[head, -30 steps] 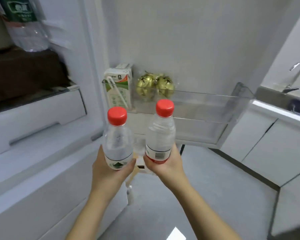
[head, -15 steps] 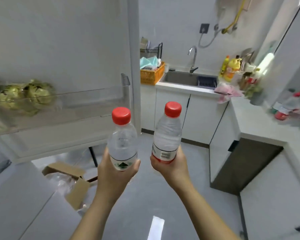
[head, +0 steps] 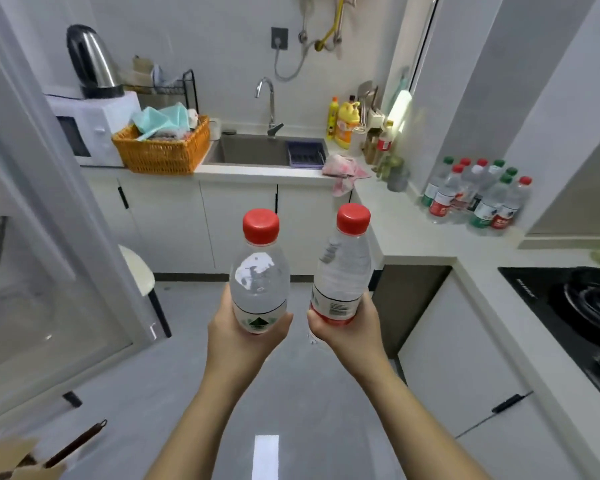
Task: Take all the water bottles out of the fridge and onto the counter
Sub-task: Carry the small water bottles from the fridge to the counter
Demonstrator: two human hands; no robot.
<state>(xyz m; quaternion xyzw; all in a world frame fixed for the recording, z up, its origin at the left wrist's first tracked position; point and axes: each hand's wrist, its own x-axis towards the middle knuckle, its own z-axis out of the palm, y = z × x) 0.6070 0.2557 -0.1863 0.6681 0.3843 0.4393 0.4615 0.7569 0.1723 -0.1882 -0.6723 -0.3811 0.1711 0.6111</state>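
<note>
Fingers (head: 222,318) on both hands are wrapped round bottles, none spread. Left to right:
- The white fridge door (head: 49,237) hangs open at far left. Both bottles are out of it, over the grey floor (head: 187,341).
- The left hand (head: 243,341) grips the lower body of a clear plastic water bottle with a red cap and green-marked label (head: 260,278). It's upright.
- The right hand (head: 347,337) grips the base of a second clear red-capped bottle with a red label band (head: 343,268). Its top leans slightly right.
- The white L-shaped surface (head: 406,223) lies forward and right of both hands, so the right hand is nearer.
- A cluster of red- and green-capped bottles (head: 478,195) is already standing there, against the wall.

Long axes are near vertical already, so my read is no reorienting: carry right and forward, then lower onto the bare patch in front of the cluster, right bottle first. Main risk is knocking the cluster.
</note>
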